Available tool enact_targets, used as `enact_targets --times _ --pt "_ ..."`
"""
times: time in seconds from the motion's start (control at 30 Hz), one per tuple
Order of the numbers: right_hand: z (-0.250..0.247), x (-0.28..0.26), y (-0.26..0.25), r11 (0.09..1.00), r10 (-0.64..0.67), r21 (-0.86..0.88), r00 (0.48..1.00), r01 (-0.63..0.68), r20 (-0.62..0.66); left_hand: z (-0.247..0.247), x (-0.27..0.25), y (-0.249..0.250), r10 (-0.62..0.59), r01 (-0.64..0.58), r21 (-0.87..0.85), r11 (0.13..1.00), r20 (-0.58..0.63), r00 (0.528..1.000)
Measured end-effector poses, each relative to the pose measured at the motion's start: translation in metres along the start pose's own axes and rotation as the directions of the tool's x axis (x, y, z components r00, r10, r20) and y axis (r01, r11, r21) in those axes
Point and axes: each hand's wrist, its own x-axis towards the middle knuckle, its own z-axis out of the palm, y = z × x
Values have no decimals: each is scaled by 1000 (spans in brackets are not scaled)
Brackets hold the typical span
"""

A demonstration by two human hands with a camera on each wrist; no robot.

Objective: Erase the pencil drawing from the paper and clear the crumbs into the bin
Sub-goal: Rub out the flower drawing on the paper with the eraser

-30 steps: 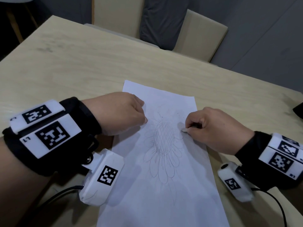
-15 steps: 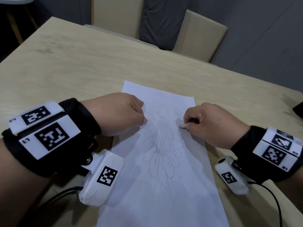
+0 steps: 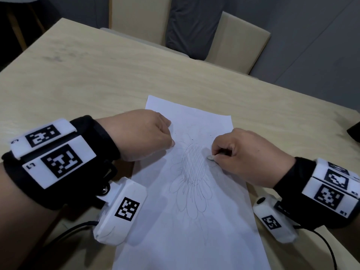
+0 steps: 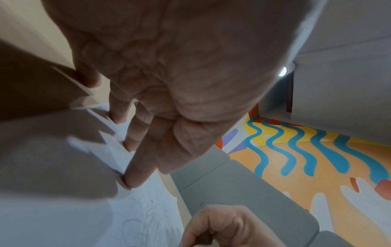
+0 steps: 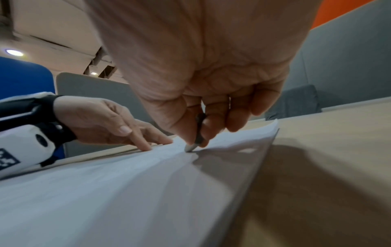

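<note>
A white paper [image 3: 194, 230] lies on the wooden table [image 3: 97, 84] with a pencil sunflower drawing [image 3: 192, 168] on it. My left hand [image 3: 155, 133] rests at the sheet's left edge, its straight fingertips [image 4: 129, 180] pressing the paper [image 4: 63, 208] down. My right hand [image 3: 233, 151] pinches a small whitish eraser [image 3: 210, 158] whose tip touches the paper at the right rim of the flower's hatched centre. The right wrist view shows the eraser [image 5: 191, 147] between thumb and fingers, on the paper [image 5: 105, 192], with the left hand [image 5: 118, 127] beyond. Several tiny dark crumbs [image 3: 191, 140] dot the sheet above the flower.
Two beige chairs [image 3: 237, 41] [image 3: 140, 18] stand at the table's far side. A dark object [image 3: 354, 133] pokes in at the right edge. Cables [image 3: 64, 234] trail from the wrist cameras near the front edge. Bare tabletop stretches left of and beyond the paper.
My right hand slid the eraser a little up the paper, then down and left onto the rim of the flower's centre. The left hand and the paper stayed put.
</note>
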Motion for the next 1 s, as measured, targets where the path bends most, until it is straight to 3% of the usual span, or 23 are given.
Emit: enact_targets --times 0.63,0.77,0.9,1.0 --pt "-3 3 0 1000 14 -1 1000 -14 -25 -1 -1 -1 6 -6 18 1000 1 1000" --pt "0 2 -7 999 -40 -7 999 40 -19 -1 0 0 20 -20 20 1000 8 1000" --pt "-5 -1 12 998 66 -20 997 -67 -28 -2 -2 0 0 0 39 999 13 1000" --pt "-4 -2 12 998 62 -22 997 -63 -40 -2 -2 0 -5 5 28 1000 6 1000"
